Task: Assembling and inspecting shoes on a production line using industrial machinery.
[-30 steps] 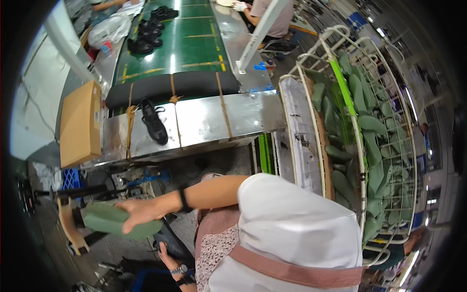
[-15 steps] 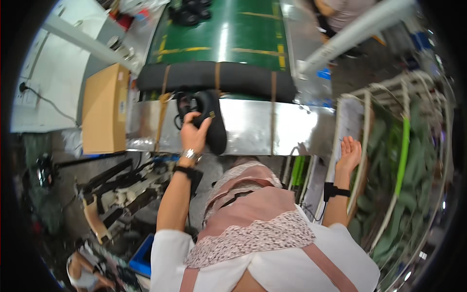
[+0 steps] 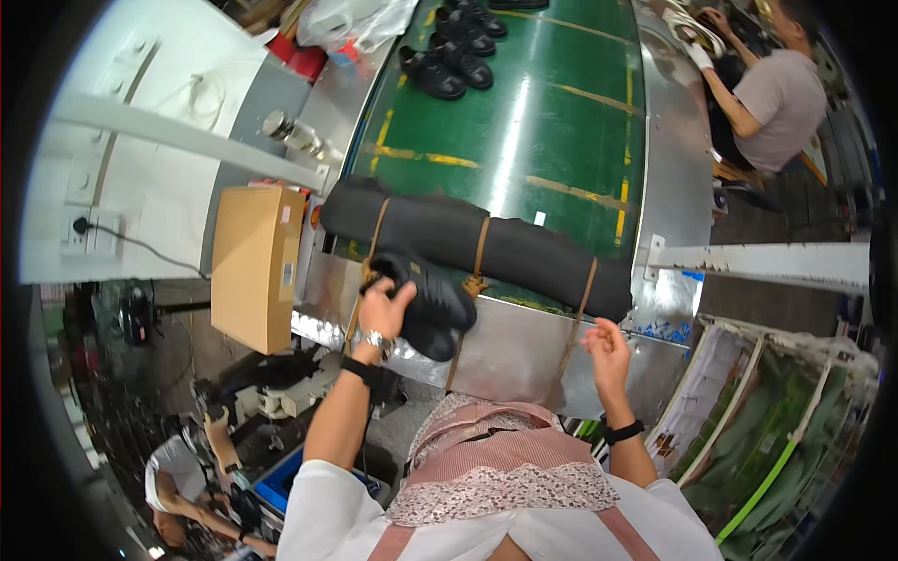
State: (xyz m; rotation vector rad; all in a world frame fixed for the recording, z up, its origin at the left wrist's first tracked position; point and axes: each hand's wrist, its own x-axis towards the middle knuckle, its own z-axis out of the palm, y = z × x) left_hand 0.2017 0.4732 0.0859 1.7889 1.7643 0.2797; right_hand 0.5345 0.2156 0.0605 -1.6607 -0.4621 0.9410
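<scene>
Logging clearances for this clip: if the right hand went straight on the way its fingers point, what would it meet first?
Probably the black roll, near its right end, though depth is unclear and the right hand might pass above it.

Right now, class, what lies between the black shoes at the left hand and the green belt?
The head view shows a dark roll between the black shoes and the green belt.

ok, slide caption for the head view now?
Left hand on black shoes, right hand apart, by a green belt.

Box [image 3: 251,266] L of shoes [image 3: 440,295], rack [image 3: 756,491] R
</scene>
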